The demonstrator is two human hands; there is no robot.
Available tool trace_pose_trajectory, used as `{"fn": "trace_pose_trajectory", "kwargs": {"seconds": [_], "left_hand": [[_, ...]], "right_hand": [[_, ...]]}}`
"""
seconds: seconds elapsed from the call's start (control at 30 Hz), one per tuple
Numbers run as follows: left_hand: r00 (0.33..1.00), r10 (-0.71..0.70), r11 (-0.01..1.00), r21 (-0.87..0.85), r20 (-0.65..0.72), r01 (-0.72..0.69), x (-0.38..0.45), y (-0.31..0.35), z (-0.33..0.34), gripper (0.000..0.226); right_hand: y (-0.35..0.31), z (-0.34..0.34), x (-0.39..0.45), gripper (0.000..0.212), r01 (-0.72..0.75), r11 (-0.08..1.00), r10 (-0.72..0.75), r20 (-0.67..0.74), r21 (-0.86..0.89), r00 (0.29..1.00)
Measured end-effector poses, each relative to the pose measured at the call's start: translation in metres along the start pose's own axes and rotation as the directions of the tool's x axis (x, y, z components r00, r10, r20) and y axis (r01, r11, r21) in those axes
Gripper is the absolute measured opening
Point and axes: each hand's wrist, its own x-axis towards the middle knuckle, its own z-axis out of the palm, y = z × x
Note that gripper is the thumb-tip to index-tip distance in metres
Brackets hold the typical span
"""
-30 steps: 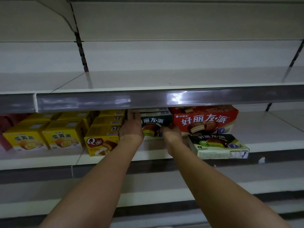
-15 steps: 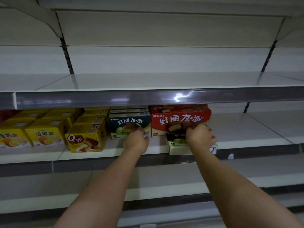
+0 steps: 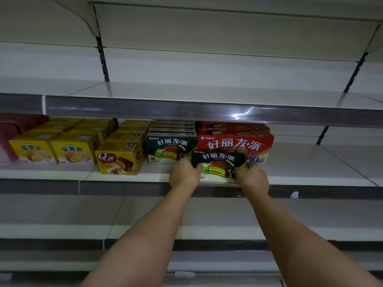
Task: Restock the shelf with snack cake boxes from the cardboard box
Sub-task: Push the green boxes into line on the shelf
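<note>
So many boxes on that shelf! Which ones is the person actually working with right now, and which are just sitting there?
In the job:
- dark green box, gripped at its ends by the left hand and right hand
- green row behind, same kind
- shelf

Just sitting there:
- red box
- Q box
- yellow boxes
- paper scrap on the shelf edge

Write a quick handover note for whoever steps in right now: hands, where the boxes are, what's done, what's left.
Left hand and right hand each grip an end of a dark green box, upright at the shelf front edge, before the red box.
Done: green row and red row stand on the shelf.
Left: seat this box, probably with the green row. The cardboard box is out of view.
</note>
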Motion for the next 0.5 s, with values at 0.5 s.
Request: {"fn": "trace_pose_trajectory", "kwargs": {"seconds": [0.5], "left_hand": [[0.960, -0.020, 0.989, -0.143, -0.280, -0.021, 0.024, -0.066, -0.066, 0.048]], "right_hand": [[-0.076, 0.067, -0.041, 0.031, 0.220, 0.932, -0.264, 0.124, 0.289, 0.957]]}}
